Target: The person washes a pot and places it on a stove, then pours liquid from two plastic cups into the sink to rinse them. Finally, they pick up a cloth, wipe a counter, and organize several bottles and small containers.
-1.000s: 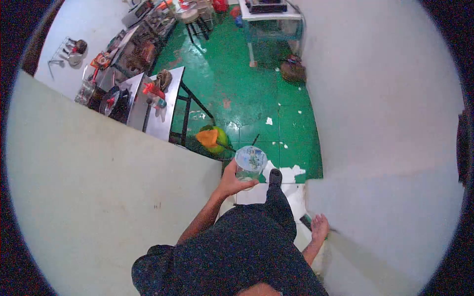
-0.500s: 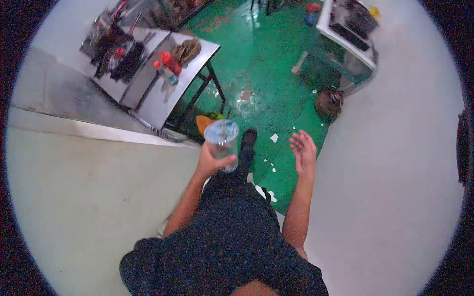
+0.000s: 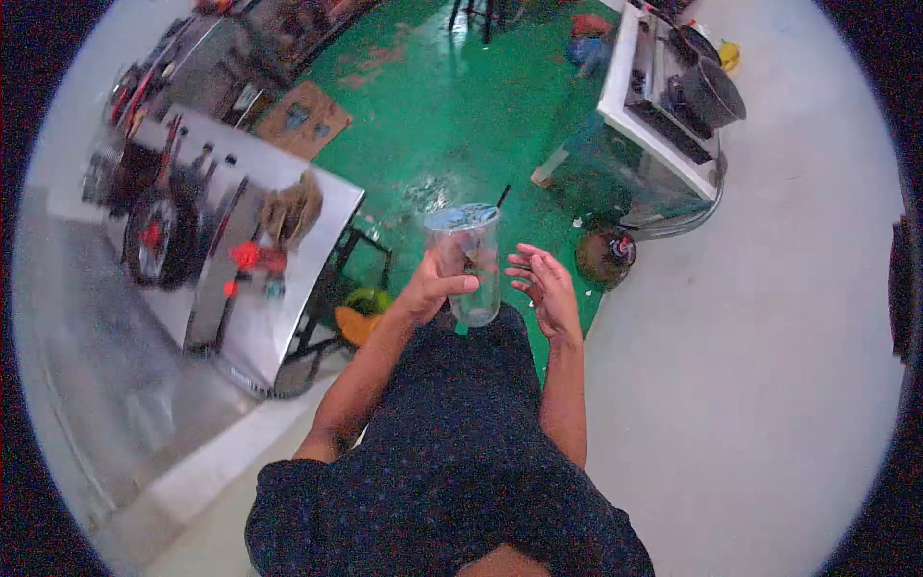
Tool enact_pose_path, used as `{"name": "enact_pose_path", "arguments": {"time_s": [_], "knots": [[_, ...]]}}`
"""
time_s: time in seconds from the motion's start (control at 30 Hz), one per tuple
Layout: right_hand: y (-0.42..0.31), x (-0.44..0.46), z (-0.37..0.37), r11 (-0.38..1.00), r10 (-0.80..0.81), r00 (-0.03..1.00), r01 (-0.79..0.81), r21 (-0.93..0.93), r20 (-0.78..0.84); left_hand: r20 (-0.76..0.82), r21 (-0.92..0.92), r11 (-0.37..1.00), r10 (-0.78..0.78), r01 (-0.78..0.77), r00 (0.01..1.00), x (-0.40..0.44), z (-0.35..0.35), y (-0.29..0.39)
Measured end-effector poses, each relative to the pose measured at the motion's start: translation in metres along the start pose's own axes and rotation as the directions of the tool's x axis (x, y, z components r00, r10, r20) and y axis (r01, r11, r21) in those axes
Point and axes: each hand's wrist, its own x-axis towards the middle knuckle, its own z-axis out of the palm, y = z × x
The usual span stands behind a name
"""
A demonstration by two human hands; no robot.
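My left hand (image 3: 437, 287) is wrapped round a clear plastic cup (image 3: 476, 306), its thumb across the near side. A bluish sealed film covers the cup's top, and a dark straw (image 3: 504, 196) shows at the right of the rim. The cup looks nearly upright and see-through, with little or nothing inside that I can make out. Just to its right, my right hand (image 3: 546, 293) holds nothing; its fingers are apart, slightly bent and pointing toward the cup, without clearly touching it.
On the left, a metal table (image 3: 322, 202) carries red-capped bottles (image 3: 246, 256), a brown cloth (image 3: 290, 210) and a dark pan (image 3: 159, 240). A white stove stand (image 3: 615, 96) with a pot (image 3: 713, 94) is at the right, near a round brown gas cylinder (image 3: 606, 258). Cardboard (image 3: 303, 120) lies on the green floor (image 3: 413, 115).
The table on the left and the stove have come closer as I moved forward. The cup has shifted right and up in view, and my right hand has moved left, nearer to it.
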Motion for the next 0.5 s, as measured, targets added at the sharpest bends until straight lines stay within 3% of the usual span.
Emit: {"name": "enact_pose_path", "arguments": {"time_s": [0.1,0.2,0.23,0.33,0.37,0.47,0.5], "knots": [[-0.023,0.064,-0.017,0.997,-0.049,0.998,0.047,0.056,0.037,0.019,0.232,0.971,-0.069,0.062,0.997,0.064,0.018,0.028],[-0.036,0.147,-0.037,0.990,-0.141,0.990,0.141,0.008,0.010,0.054,0.455,0.890,-0.040,0.012,0.998,0.135,0.002,0.027],[-0.043,0.169,-0.041,0.986,-0.163,0.986,0.162,0.027,0.035,0.078,0.396,0.918,-0.041,0.007,0.996,0.155,-0.015,0.016],[-0.090,0.247,-0.055,0.869,-0.254,0.959,0.284,-0.405,0.128,0.000,0.439,0.895,-0.088,0.079,0.996,0.220,-0.022,0.033],[-0.111,0.266,-0.052,0.929,-0.210,0.969,0.239,-0.281,0.131,-0.033,0.421,0.905,-0.050,0.059,0.998,0.243,-0.012,0.048],[-0.162,0.314,-0.045,0.898,-0.355,0.929,0.371,-0.238,0.106,-0.065,0.613,0.788,-0.025,0.060,0.998,0.284,-0.019,0.081],[-0.177,0.328,-0.044,0.840,-0.443,0.896,0.421,-0.343,0.014,-0.185,0.625,0.773,0.015,0.106,0.983,0.296,-0.021,0.089]]}}
